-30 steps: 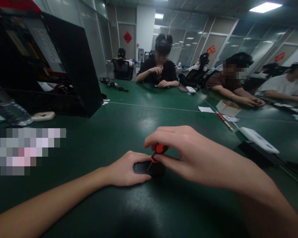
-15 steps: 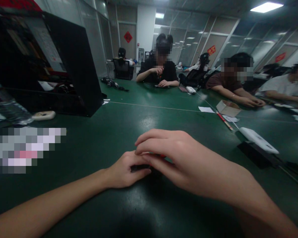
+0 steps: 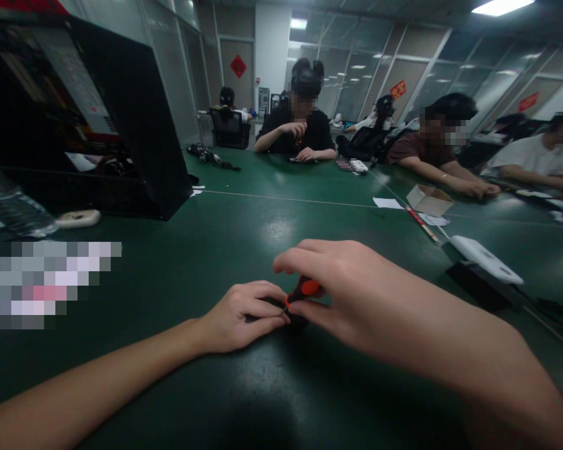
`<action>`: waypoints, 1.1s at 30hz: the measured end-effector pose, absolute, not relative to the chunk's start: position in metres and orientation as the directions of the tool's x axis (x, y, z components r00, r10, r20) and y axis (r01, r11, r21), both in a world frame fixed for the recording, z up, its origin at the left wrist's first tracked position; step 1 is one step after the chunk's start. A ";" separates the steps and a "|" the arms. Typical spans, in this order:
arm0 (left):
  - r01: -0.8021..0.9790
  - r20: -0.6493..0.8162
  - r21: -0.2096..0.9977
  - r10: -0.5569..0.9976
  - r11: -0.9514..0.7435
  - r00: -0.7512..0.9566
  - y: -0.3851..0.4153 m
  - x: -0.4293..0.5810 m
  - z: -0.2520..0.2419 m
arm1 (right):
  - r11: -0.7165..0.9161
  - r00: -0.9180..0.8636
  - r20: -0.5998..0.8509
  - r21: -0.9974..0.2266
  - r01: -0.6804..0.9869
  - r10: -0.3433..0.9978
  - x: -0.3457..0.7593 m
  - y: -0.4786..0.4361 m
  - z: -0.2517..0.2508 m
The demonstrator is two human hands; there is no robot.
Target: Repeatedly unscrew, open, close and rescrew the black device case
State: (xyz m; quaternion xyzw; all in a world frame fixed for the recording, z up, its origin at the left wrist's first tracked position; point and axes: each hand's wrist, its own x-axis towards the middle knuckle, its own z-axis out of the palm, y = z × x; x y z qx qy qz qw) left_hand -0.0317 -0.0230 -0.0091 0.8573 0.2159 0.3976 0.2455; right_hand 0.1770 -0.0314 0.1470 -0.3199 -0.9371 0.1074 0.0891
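A small screwdriver (image 3: 304, 288) with a black and orange-red handle is held in my right hand (image 3: 342, 281), its handle mostly inside the palm. The thin metal shaft slants down and left, its tip by the fingertips of my left hand (image 3: 246, 315). My left hand rests on the green table (image 3: 169, 262), thumb and fingers closed together on something dark that I cannot make out. Only a dark bit of it shows between the fingers.
An open black computer case (image 3: 131, 125) stands at the left, with a clear plastic bottle (image 3: 16, 209) before it. A white power strip (image 3: 485, 257) and a black box (image 3: 476, 284) lie at the right. A small carton (image 3: 429, 200) is farther back. Several people sit around.
My right hand has shifted slightly right and its fingers have lifted, so the screwdriver now shows. My left hand stays at nearly the same spot.
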 end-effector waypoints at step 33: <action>0.354 0.374 0.705 0.746 -0.614 0.551 -0.025 -0.032 -0.014 | 0.794 -0.814 0.073 -0.288 0.536 0.576 0.174 -0.039 0.152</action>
